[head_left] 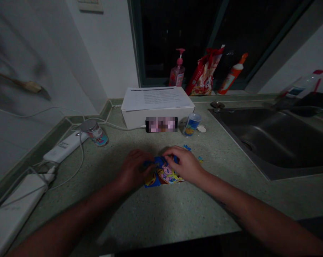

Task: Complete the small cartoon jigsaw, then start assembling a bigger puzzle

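Blue, yellow and pink cartoon-printed pieces (163, 177) lie bunched on the speckled green tabletop (161, 217), straight in front of you, with small loose blue bits (187, 147) just beyond your right hand (184, 165). Your right hand and left hand (131, 169) are both curled, fingertips down at the top of the bunch and almost meeting (the knuckles hide the contact, so I can't tell whether either is pinching a piece). Work with your fingertips alone and press lightly, so the pieces under your hands don't skid apart. The printed surface looks thin and slightly glossy, its edges irregular, and its colours stand out sharply against the dull tabletop, even in this dim light.
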A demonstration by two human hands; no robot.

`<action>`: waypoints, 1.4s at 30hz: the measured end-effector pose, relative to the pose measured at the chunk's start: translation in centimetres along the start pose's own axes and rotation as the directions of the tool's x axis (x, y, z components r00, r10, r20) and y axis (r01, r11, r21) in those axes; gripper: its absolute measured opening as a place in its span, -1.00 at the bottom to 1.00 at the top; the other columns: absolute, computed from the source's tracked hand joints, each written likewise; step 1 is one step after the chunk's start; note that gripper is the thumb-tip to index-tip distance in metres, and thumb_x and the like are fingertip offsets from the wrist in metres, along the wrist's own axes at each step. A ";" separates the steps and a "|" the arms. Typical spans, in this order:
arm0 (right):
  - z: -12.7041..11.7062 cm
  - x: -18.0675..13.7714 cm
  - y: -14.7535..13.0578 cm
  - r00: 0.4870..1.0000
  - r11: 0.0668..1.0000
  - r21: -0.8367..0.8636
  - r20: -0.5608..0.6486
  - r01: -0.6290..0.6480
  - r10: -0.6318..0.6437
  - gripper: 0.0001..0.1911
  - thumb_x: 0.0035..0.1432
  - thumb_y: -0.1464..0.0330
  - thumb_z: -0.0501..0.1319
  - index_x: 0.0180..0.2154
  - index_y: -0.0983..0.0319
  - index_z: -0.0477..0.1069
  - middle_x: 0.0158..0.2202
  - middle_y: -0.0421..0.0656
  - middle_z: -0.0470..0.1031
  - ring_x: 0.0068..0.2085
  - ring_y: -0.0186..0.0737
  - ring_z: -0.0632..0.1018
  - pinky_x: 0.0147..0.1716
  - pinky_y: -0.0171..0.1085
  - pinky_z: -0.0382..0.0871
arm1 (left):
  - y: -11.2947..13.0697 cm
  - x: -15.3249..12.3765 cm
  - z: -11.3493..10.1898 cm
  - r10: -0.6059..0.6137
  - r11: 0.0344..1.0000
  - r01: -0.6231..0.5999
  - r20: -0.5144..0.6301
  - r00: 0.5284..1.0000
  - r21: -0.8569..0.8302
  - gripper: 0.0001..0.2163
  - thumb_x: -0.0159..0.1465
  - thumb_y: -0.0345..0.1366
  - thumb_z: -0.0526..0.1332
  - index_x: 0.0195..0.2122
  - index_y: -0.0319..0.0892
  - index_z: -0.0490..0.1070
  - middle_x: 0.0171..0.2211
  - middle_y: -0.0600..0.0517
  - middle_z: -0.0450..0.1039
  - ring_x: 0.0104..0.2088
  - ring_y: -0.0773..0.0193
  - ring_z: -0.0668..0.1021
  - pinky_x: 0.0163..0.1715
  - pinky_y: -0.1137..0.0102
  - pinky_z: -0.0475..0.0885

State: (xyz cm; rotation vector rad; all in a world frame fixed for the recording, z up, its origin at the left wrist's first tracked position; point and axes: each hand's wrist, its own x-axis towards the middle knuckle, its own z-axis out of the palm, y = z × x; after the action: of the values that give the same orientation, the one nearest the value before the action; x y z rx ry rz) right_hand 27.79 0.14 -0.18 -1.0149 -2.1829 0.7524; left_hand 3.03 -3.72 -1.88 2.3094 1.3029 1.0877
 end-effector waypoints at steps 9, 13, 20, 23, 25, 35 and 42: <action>-0.7 -0.4 0.4 0.956 0.888 -0.369 0.205 0.275 -0.210 -0.86 0.41 0.44 0.25 -0.10 0.23 0.60 -0.01 -0.02 0.65 0.00 -0.01 0.61 0.02 -0.04 0.51 | -0.3 0.4 0.6 0.093 0.988 -0.108 0.135 0.986 0.106 -0.92 0.36 -0.38 0.35 -0.20 -0.04 0.59 -0.22 0.03 0.69 -0.18 0.08 0.62 0.01 0.05 0.48; -0.5 -0.6 0.1 0.944 0.873 -0.387 0.253 0.298 -0.210 -0.87 0.42 0.43 0.26 -0.11 0.25 0.62 -0.02 0.00 0.63 -0.02 -0.02 0.60 -0.01 -0.06 0.51 | -0.5 0.4 0.8 0.079 0.985 -0.102 0.162 0.984 0.139 -0.93 0.35 -0.37 0.36 -0.21 -0.03 0.60 -0.21 0.03 0.69 -0.16 0.08 0.62 0.08 0.02 0.44; -0.2 -0.8 0.0 0.941 0.867 -0.391 0.263 0.307 -0.215 -0.85 0.44 0.43 0.25 -0.10 0.26 0.63 -0.06 -0.01 0.63 -0.06 -0.04 0.58 -0.04 -0.08 0.51 | -0.9 0.3 1.2 0.107 0.980 -0.137 0.197 0.975 0.144 -0.91 0.34 -0.41 0.35 -0.20 -0.06 0.60 -0.20 0.02 0.68 -0.15 0.08 0.60 0.06 0.04 0.43; -0.2 -0.9 0.0 0.939 0.866 -0.393 0.268 0.309 -0.214 -0.85 0.44 0.44 0.25 -0.10 0.25 0.63 -0.07 -0.01 0.62 -0.06 -0.05 0.58 -0.05 -0.08 0.51 | -0.9 0.3 1.2 0.122 0.979 -0.151 0.201 0.972 0.136 -0.92 0.34 -0.40 0.36 -0.19 -0.08 0.61 -0.20 0.01 0.68 -0.15 0.08 0.58 0.02 0.08 0.44; -0.2 -0.9 -0.1 0.937 0.863 -0.396 0.276 0.314 -0.215 -0.85 0.44 0.44 0.26 -0.10 0.24 0.63 -0.08 -0.02 0.62 -0.07 -0.05 0.58 -0.05 -0.08 0.51 | -0.9 0.3 1.2 0.130 0.978 -0.158 0.200 0.971 0.133 -0.92 0.35 -0.40 0.36 -0.19 -0.08 0.61 -0.20 0.01 0.68 -0.15 0.08 0.58 0.01 0.10 0.44; -0.3 -1.0 -0.5 0.932 0.854 -0.414 0.302 0.316 -0.198 -0.82 0.45 0.43 0.24 -0.04 0.24 0.63 -0.02 0.01 0.60 -0.01 0.00 0.57 0.00 -0.04 0.51 | -1.0 0.3 1.3 0.143 0.975 -0.169 0.172 0.975 0.144 -0.90 0.36 -0.41 0.33 -0.18 -0.09 0.62 -0.17 -0.01 0.68 -0.13 0.08 0.59 0.01 0.10 0.46; -0.1 -1.1 -0.6 0.926 0.852 -0.413 0.323 0.323 -0.195 -0.82 0.43 0.40 0.27 -0.02 0.21 0.63 0.02 0.02 0.58 0.04 0.03 0.56 0.05 -0.01 0.52 | -0.9 0.0 0.8 0.132 0.973 -0.160 0.167 0.977 0.167 -0.91 0.39 -0.39 0.31 -0.17 -0.08 0.61 -0.14 0.00 0.68 -0.12 0.09 0.60 0.02 0.09 0.46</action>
State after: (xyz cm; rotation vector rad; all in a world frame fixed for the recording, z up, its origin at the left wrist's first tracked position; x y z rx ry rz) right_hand 28.15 -1.06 -0.01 -0.8335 -2.7536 0.2528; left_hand 3.08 -3.09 -2.89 2.6012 1.2334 0.8409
